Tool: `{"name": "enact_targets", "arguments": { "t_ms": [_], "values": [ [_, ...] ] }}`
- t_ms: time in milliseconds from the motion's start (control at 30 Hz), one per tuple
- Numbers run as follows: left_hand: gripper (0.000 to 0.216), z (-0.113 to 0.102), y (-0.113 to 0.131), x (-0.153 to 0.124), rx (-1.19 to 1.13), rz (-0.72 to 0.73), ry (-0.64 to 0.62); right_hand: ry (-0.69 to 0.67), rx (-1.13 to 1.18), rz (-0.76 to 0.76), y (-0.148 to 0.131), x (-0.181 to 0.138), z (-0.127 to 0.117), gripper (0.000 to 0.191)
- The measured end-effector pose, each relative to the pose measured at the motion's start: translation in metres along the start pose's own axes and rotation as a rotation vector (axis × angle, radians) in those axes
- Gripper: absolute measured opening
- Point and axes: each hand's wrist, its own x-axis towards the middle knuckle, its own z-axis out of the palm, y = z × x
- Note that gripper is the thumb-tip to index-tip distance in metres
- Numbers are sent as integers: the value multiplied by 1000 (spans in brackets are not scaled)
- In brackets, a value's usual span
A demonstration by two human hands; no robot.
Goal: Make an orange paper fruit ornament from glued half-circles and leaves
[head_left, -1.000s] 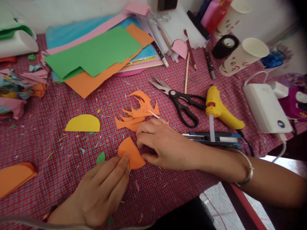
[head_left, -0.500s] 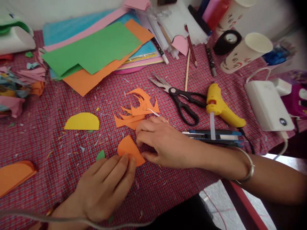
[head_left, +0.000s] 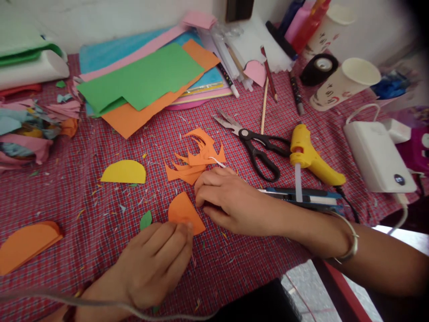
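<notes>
Head-worn view, forward and down, close over left hand (head_left: 154, 264), right hand (head_left: 231, 201), tablecloth (head_left: 87, 147).

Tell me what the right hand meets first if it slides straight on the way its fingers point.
Probably the orange paper piece, right at the fingertips of the right hand; contact is unclear.

A: Where does the folded paper (head_left: 183, 211) lie?

B: On the counter (head_left: 100, 203), between left hand (head_left: 154, 264) and right hand (head_left: 231, 201). Scraps (head_left: 196, 157) just behind; scissors (head_left: 258, 147), then glue gun (head_left: 310, 156), right; paper sheets (head_left: 144, 80) behind, left.
</notes>
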Motion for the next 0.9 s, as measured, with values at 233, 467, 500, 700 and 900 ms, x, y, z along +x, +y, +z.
{"name": "enact_targets", "arguments": {
  "t_ms": [233, 467, 500, 700, 900],
  "values": [
    [34, -1, 3, 0, -41, -60, -8, -39, 31, -198, 2, -7, -3, 29],
    [27, 5, 7, -10, -36, -58, -65, -115, -91, -214, -1, -6, 2, 30],
    [26, 6, 7, -10, -34, -59, -71, -118, -102, -215, -1, -6, 3, 29],
    [31, 3, 4, -3, -41, -56, -21, -90, -128, -207, -1, -6, 6, 26],
    [32, 2, 4, 1, -52, -71, -21, -67, -122, -167, -4, -6, 7, 24]
  ]
}}
